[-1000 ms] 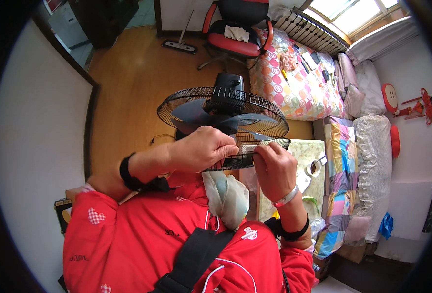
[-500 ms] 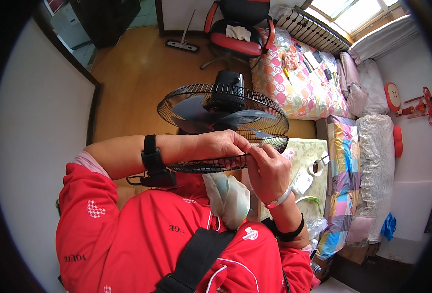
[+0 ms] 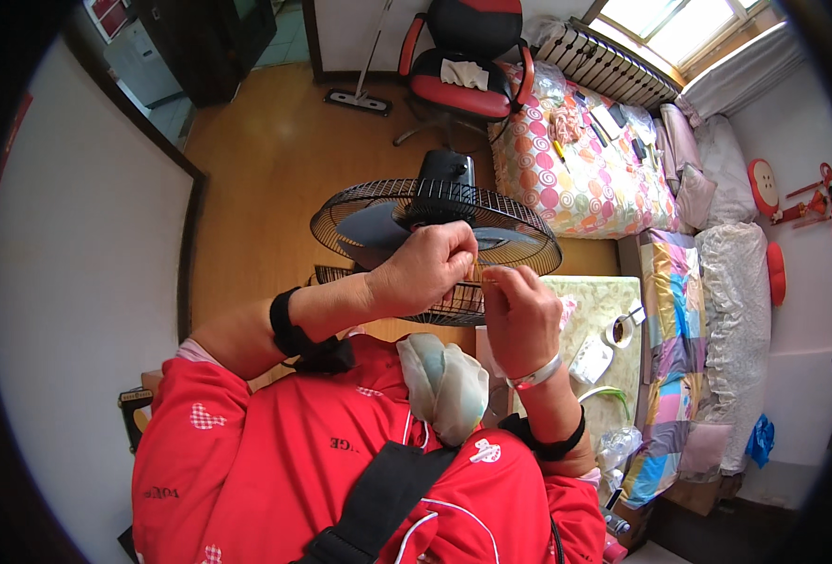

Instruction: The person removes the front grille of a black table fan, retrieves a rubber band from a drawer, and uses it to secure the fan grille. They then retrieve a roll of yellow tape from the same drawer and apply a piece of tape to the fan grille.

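A black fan (image 3: 444, 169) with grey blades stands before me, its round wire cage open toward me; a second black grille (image 3: 336, 274) lies in front, lower, partly hidden by my hands. My left hand (image 3: 425, 263) is raised over that grille near the fan's middle, fingers pinched; a tiny thin piece may be between them, too small to make out. My right hand (image 3: 519, 315) is just to its right and a little lower, fingertips pinched at the grille's edge; what they grip is unclear.
A marbled table (image 3: 599, 291) at right holds tape (image 3: 619, 329), a white pack and clear bags. Behind are a bed (image 3: 557, 202) with small items, a colourful quilt (image 3: 665, 357), an office chair (image 3: 454, 94) and a flat mop (image 3: 358, 101) on the wood floor.
Since half a second ago my left hand has risen above the grille and turned upward, away from my right hand's fingertips. The view has shifted slightly.
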### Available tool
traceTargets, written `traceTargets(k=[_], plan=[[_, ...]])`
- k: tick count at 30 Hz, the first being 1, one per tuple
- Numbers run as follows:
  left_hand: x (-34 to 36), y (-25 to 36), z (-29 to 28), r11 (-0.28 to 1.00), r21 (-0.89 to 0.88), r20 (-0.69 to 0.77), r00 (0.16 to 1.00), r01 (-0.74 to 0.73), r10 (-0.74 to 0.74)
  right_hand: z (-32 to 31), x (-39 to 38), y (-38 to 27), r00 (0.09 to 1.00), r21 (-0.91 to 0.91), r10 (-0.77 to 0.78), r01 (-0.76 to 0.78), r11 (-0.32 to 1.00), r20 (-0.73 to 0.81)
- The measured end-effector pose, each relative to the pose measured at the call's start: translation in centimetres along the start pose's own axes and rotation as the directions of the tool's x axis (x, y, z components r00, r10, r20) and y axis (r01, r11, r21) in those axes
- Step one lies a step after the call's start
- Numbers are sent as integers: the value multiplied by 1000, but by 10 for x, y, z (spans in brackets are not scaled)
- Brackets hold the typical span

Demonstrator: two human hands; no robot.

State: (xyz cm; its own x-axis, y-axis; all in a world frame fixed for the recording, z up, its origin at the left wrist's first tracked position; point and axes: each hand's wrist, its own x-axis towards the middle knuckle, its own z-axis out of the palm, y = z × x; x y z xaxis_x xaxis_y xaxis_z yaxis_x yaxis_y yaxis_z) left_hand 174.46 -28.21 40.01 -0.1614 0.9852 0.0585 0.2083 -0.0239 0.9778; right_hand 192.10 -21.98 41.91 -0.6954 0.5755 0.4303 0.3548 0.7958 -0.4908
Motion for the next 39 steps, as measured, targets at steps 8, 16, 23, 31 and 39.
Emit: traceTargets(k=[8, 16, 23, 31, 39], plan=[[14, -3, -1, 945, 208, -196, 936, -251, 292, 9, 13, 10, 922, 716, 351, -357, 600, 165], [16, -3, 3, 918, 282, -207, 917, -279, 342, 3, 23, 17, 803, 889, 430, -458, 0, 413], [13, 0, 6, 907, 306, -246, 896, -290, 370, 7, 35, 14, 912, 467, 339, -409, 784, 230], [17, 1, 6, 865, 361, -274, 848, -347, 455, 22, 39, 6, 972, 294, 234, -213, 932, -35], [8, 1, -8, 785, 470, -77, 868, -403, 491, 46, 35, 14, 884, 555, 459, -337, 761, -94]])
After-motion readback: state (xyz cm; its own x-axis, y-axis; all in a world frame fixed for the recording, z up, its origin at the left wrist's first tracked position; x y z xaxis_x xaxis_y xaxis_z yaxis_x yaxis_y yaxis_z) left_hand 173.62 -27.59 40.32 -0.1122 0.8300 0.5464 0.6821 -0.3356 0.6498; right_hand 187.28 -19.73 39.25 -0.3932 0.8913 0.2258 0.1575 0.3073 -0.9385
